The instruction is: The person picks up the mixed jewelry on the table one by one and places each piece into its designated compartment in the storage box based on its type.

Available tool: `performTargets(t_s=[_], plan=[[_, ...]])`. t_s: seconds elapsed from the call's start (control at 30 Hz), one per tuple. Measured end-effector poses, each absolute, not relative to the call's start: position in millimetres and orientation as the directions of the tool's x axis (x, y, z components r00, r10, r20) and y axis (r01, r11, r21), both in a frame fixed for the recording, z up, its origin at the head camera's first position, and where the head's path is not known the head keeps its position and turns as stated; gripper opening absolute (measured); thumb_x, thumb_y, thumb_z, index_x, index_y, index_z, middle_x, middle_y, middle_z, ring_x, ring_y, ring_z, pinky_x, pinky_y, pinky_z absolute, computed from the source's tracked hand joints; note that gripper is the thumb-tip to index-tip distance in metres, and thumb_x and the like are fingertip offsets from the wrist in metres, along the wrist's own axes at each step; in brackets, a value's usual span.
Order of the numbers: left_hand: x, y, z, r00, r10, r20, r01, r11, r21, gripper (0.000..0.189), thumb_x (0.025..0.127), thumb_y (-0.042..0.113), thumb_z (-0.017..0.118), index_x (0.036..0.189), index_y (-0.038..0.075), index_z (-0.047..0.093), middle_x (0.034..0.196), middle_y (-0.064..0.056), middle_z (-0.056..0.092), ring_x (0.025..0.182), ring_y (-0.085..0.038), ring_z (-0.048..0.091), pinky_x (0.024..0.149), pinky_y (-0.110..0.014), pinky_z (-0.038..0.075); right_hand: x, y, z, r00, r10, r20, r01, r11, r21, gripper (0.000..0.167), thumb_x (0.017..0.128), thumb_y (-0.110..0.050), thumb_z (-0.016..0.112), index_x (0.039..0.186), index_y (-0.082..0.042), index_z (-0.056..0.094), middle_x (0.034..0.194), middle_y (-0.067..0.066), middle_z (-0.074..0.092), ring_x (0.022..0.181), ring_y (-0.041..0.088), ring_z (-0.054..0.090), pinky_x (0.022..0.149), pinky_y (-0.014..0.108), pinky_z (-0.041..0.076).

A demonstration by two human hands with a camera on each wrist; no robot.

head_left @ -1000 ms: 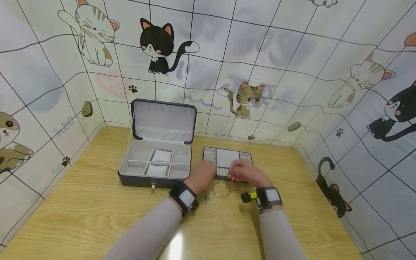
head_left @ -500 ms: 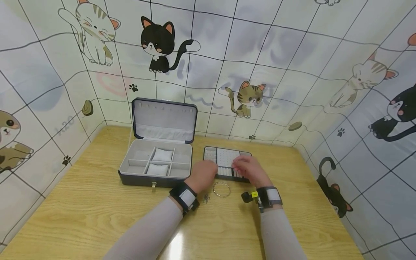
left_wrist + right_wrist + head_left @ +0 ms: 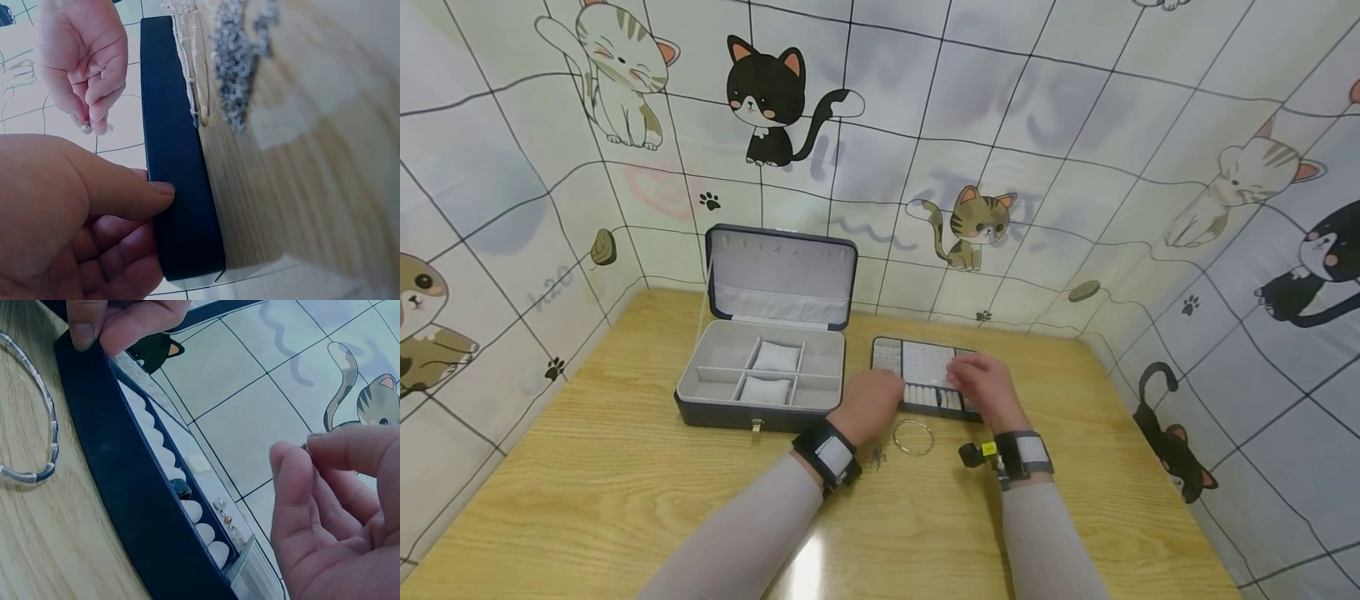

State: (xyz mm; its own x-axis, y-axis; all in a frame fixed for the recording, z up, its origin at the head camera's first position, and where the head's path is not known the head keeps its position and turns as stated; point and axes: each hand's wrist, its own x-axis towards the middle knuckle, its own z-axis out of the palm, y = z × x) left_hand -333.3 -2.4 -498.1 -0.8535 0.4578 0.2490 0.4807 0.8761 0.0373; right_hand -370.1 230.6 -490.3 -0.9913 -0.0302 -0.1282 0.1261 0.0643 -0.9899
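My left hand (image 3: 871, 404) grips the near left end of a dark-sided jewelry tray (image 3: 925, 409), thumb against its outer wall. Above the tray's right part, my right hand (image 3: 990, 387) pinches a tiny shiny piece (image 3: 87, 127) between thumb and forefinger; mostly hidden by the fingertips, its kind cannot be told. White ring rolls (image 3: 164, 456) line the near side of the tray, with a dark ring (image 3: 181, 488) set between two of them. A dangling earring with a pearl (image 3: 220, 504) hangs at the perforated white panel (image 3: 927, 363) behind the rolls.
A bangle (image 3: 913, 437) and a small heap of silver chain (image 3: 878, 457) lie on the table just in front of the tray. To the left stands an open jewelry box (image 3: 722, 414) with divided compartments and two small cushions (image 3: 777, 357). A cat-print cloth (image 3: 880, 175) hangs behind.
My right hand has shifted right and slightly away over the tray, uncovering more of the ring rolls and the dark ring. My left hand has kept its place on the tray.
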Motion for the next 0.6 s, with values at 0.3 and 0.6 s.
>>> performTargets(t_s=[0.3, 0.6], plan=[[-334, -2, -497, -0.857, 0.451, 0.249, 0.474, 0.880, 0.040, 0.010, 0.097, 0.013, 0.069, 0.089, 0.016, 0.075, 0.084, 0.000, 0.073, 0.073, -0.017, 0.066, 0.061, -0.034, 0.056, -374, 233, -496, -0.993, 0.082, -0.082, 0.092, 0.137, -0.986, 0.037, 0.102, -0.017, 0.070, 0.132, 0.005, 0.067, 0.115, 0.007, 0.071, 0.092, 0.008, 0.072, 0.084, 0.020, 0.060], [-334, -1, -496, -0.870, 0.446, 0.208, 0.466, 0.883, 0.054, 0.009, 0.097, 0.013, 0.069, 0.092, 0.016, 0.075, 0.085, 0.000, 0.073, 0.073, -0.016, 0.065, 0.062, -0.033, 0.056, -376, 237, -505, -0.986, 0.158, -0.045, 0.094, 0.317, -0.944, 0.028, 0.100, -0.024, 0.073, 0.122, -0.006, 0.075, 0.119, 0.008, 0.073, 0.097, 0.013, 0.069, 0.082, 0.021, 0.057]])
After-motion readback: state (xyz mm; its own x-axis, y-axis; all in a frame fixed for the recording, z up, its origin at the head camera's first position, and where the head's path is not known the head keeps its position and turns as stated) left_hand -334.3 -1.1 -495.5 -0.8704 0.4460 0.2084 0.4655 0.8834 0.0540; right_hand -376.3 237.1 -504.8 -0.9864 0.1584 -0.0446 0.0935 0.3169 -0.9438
